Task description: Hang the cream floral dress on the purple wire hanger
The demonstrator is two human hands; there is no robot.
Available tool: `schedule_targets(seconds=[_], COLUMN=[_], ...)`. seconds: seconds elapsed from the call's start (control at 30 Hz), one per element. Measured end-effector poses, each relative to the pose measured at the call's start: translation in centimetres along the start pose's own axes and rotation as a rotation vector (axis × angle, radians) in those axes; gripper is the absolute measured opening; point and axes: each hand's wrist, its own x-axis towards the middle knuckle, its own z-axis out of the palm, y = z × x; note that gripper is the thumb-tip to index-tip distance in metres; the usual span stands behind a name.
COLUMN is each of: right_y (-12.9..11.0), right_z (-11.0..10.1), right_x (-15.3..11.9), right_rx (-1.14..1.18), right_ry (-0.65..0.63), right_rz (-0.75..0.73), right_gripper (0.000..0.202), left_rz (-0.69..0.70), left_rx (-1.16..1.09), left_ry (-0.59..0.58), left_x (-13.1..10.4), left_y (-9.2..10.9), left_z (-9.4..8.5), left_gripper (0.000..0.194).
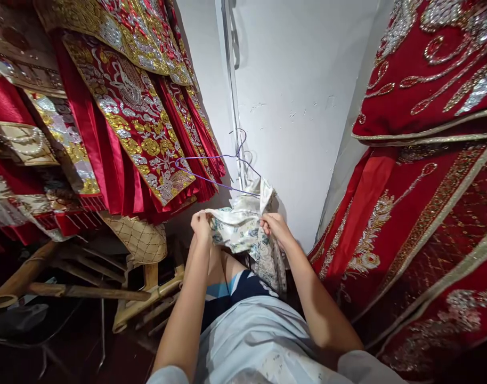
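Observation:
A pale garment [235,229] with a blue-green floral print hangs partly on a thin purple hanger [211,157]. Its right shoulder drapes over the hanger's right arm, while the left arm of the hanger is bare. My left hand [201,224] is closed on the garment's left edge and stretches it sideways. My right hand [276,228] pinches the fabric just below the hanger's right end. The lower part of the cloth falls in folds beneath my right hand. The hanger's hook is up against a white wall near a vertical metal strip.
Red costumes with gold and silver embroidery [135,117] hang on the left. More beaded red garments [423,213] hang close on the right. Bamboo furniture [87,290] stands low at the left. Ahead is a white wall [295,106] with a metal strip [232,80].

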Motion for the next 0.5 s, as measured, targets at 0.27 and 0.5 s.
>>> schedule_targets(seconds=[0.27,0.5], right_y=[0.6,-2.3], right_z=[0.5,0.7], right_x=[0.2,0.0], right_rx=[-0.107,0.067], right_ry=[-0.074,-0.266], right_rz=[-0.08,-0.066], right_gripper=[0.044,0.085], left_rz=[0.201,0.373], left_rx=[-0.119,-0.038], left_ry=[-0.592,-0.994], left_x=[-6.1,-11.6], left_y=[6.4,11.4], left_z=[3.1,4.3], left_gripper=[0.028,0.027])
